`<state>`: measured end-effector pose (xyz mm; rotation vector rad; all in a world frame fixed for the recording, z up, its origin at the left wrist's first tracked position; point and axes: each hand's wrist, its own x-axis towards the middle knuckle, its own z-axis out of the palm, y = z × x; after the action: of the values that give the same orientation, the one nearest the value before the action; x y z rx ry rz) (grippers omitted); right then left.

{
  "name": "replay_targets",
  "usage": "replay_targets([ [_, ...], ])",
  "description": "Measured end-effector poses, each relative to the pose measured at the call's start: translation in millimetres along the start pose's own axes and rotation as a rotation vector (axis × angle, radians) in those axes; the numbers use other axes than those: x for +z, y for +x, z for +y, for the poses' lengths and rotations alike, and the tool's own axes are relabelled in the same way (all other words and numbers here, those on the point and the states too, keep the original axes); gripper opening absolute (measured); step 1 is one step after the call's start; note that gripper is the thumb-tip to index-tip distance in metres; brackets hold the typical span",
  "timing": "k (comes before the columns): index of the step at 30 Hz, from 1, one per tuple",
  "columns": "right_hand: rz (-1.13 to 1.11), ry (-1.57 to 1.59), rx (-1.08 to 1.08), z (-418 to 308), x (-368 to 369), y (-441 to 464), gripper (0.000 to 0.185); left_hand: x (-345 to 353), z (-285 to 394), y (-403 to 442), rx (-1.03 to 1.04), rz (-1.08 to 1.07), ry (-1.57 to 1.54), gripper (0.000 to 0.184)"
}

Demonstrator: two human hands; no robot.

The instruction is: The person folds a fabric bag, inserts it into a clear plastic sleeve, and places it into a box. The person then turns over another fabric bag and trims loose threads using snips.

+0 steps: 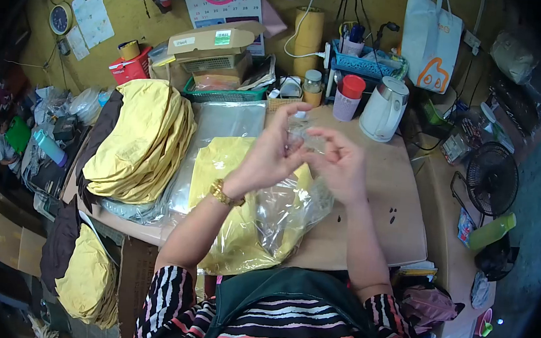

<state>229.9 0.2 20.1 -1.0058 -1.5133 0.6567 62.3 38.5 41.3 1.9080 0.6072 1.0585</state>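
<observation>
A folded yellow garment (224, 156) lies on the table in front of me, partly inside a clear plastic bag (274, 223). The bag's crumpled right side rises toward my hands. Above it, my left hand (275, 150) has thumb and fingers curled together in a pinch; anything between them is too small to make out. My right hand (342, 168) meets it thumb to thumb, its fingers pinched at the upper part of the bag. Flat clear bags (233, 118) are stacked behind the garment.
On the left stands a tall pile of folded yellow garments (136, 139), with another yellow pile (87, 275) lower down. A white kettle (383, 111), a red-lidded cup (348, 99) and a blue basket (365, 59) line the back. At right are a black fan (492, 177) and a green bottle (493, 231).
</observation>
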Motion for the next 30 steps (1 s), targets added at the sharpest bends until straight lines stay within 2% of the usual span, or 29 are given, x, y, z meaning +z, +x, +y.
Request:
replay_targets([
  [1,0.004,-0.006,0.000,1,8,1,0.017,9,-8,0,-0.003,-0.019,0.028,0.059],
  [3,0.024,0.399,0.014,12,20,2,0.006,21,-13,-2,-0.026,0.005,0.032,0.059],
  [5,0.029,0.388,0.037,19,15,3,0.009,25,-22,-7,-0.055,0.032,0.038,0.059],
  [7,0.176,0.302,0.043,25,3,8,0.009,21,-30,-12,0.350,0.216,0.389,0.049],
  [8,0.181,0.303,0.038,31,-5,11,0.009,16,-27,-16,0.356,0.213,0.391,0.049],
  [10,0.096,0.023,0.153,42,-17,12,0.008,7,-20,-26,0.332,-0.075,0.656,0.025],
  [11,0.095,0.022,0.156,41,-13,11,0.008,9,-23,-27,0.329,-0.076,0.654,0.025],
  [13,0.486,-0.372,-0.321,31,5,5,0.016,14,-31,-28,0.237,-0.003,0.653,0.015],
  [14,0.481,-0.370,-0.322,26,12,2,0.016,16,-30,-28,0.234,0.001,0.654,0.015],
  [16,0.319,-0.466,-0.530,13,20,-5,0.021,18,-28,-28,0.318,-0.024,0.615,0.015],
  [17,0.319,-0.466,-0.525,8,17,-4,0.021,18,-25,-30,0.315,-0.027,0.613,0.015],
  [19,-0.113,-0.690,0.100,0,9,2,0.026,18,-20,-36,0.328,-0.016,0.955,0.013],
  [20,-0.110,-0.688,0.101,6,8,3,0.026,21,-22,-38,0.302,0.053,1.100,0.013],
  [21,-0.139,-0.568,0.097,17,7,4,0.035,23,-25,-38,0.302,0.054,1.100,0.013],
  [22,-0.168,-0.447,0.092,27,7,5,0.044,26,-31,-38,0.338,0.154,1.182,0.015],
  [23,-0.170,-0.445,0.096,37,7,6,0.044,28,-36,-40,0.370,0.251,1.263,0.018],
  [25,-0.432,0.081,0.220,50,7,10,0.065,31,-49,-40,0.392,0.303,1.154,0.016],
  [26,-0.433,0.083,0.220,48,6,11,0.065,31,-54,-40,0.418,0.351,1.042,0.016],
  [27,-0.498,0.141,0.281,45,4,12,0.074,30,-56,-39,0.419,0.351,1.043,0.016],
  [30,-0.625,0.219,0.369,46,-4,16,0.086,30,-60,-38,0.484,0.410,0.945,0.016],
])
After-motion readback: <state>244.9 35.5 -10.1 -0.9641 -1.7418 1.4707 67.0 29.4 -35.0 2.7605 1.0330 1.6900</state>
